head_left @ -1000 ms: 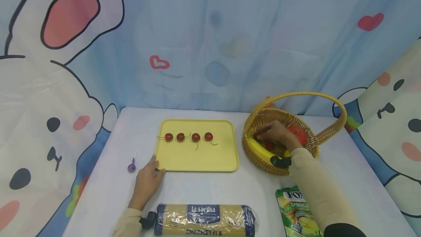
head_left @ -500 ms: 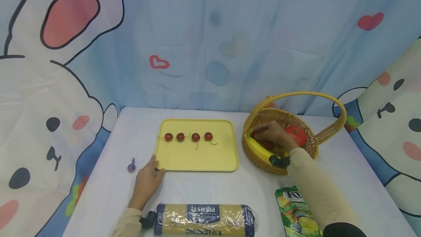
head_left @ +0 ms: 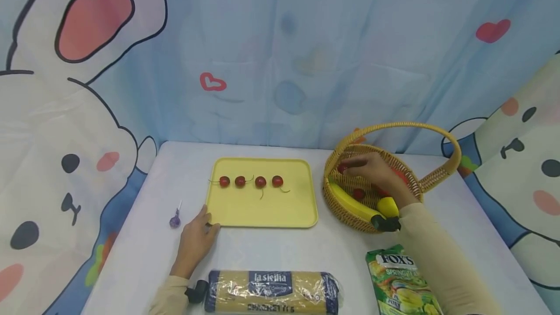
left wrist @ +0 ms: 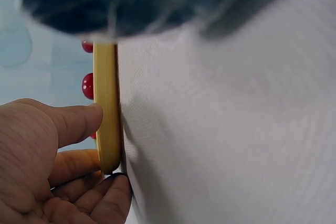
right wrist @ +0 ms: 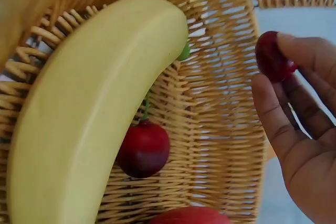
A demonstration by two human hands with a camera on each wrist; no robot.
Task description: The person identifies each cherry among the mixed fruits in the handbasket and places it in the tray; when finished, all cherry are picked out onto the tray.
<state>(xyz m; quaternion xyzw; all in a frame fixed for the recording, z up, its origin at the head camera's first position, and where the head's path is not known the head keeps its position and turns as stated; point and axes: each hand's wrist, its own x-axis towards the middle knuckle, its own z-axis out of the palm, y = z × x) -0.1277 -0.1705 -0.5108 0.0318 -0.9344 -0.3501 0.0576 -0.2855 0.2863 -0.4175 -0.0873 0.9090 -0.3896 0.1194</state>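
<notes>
My right hand [head_left: 377, 170] is over the wicker basket [head_left: 337, 203] and pinches a dark red cherry [right wrist: 270, 59] between thumb and fingers. Below it in the basket lie a banana [right wrist: 92, 103] and another cherry [right wrist: 144, 150]. At the lower left corner of the yellow tray [head_left: 262, 213], my left hand [head_left: 198, 242] grips the edge; the left wrist view shows the thumb on the rim and the fingers around the corner. Several cherries [head_left: 260, 182] with stems stand in a row across the tray's upper half.
The basket's tall handle [head_left: 402, 124] arches above it. Inside are also a yellow fruit [head_left: 387, 206] and a partly hidden red fruit [right wrist: 191, 216]. A spaghetti pack [head_left: 271, 293] and a green Fox's bag [head_left: 400, 281] lie in front. A purple lollipop [head_left: 175, 220] lies left.
My right hand has lifted and shifted slightly up and right within the basket area, with a cherry now visible in its fingers. The left hand and tray have stayed put.
</notes>
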